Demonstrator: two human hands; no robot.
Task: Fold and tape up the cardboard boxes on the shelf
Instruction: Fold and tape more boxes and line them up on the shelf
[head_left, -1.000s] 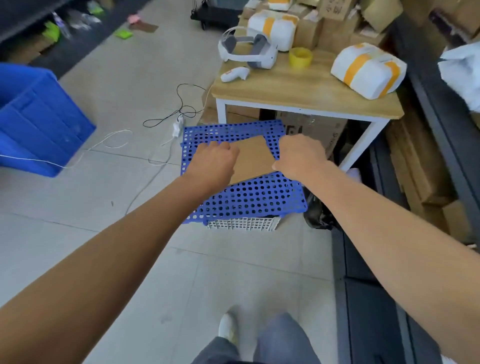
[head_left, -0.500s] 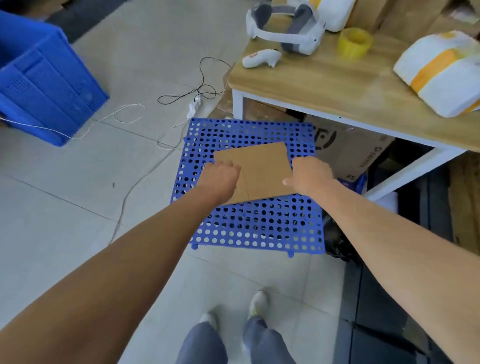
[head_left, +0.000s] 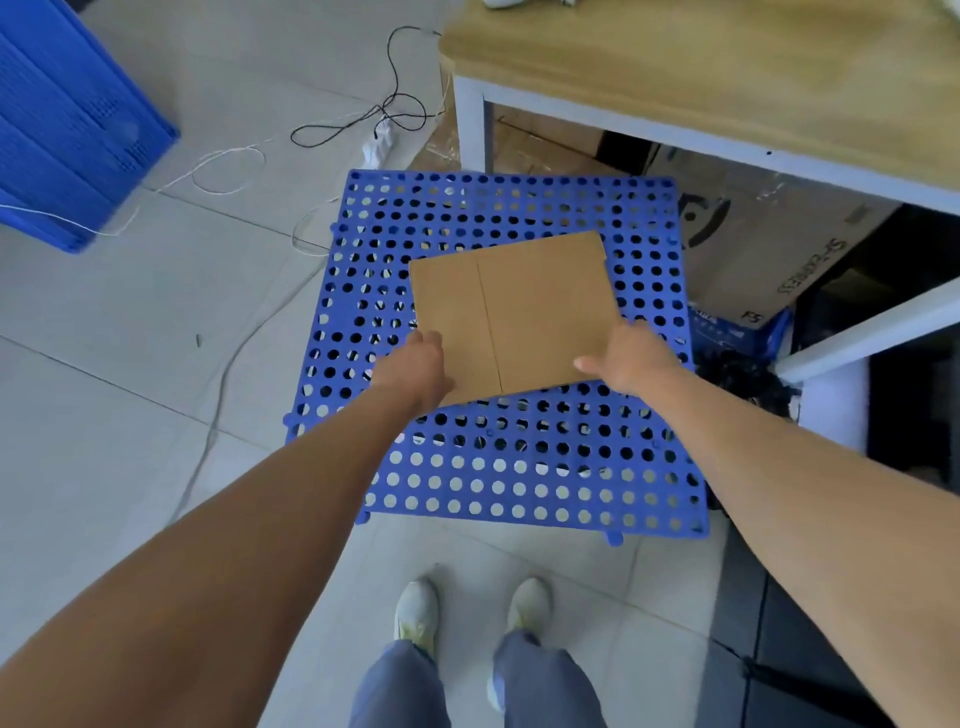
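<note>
A flat brown cardboard box (head_left: 524, 306), unfolded, with one crease running down it, lies over a blue perforated plastic panel (head_left: 519, 467) on the floor. My left hand (head_left: 415, 369) grips its near left corner. My right hand (head_left: 631, 358) holds its near right corner, thumb pointing left along the near edge. Both arms reach forward and down from the bottom of the view.
A wooden table with white legs (head_left: 701, 78) stands at the upper right, with printed cardboard cartons (head_left: 769, 249) under it. A blue crate (head_left: 67, 124) sits at the left. Black and white cables (head_left: 363, 119) trail over the tiled floor. My feet (head_left: 467, 613) stand below the panel.
The view has tilted down and closer to the panel. The cardboard now shows almost whole, and both hands have slid from its sides to its near corners.
</note>
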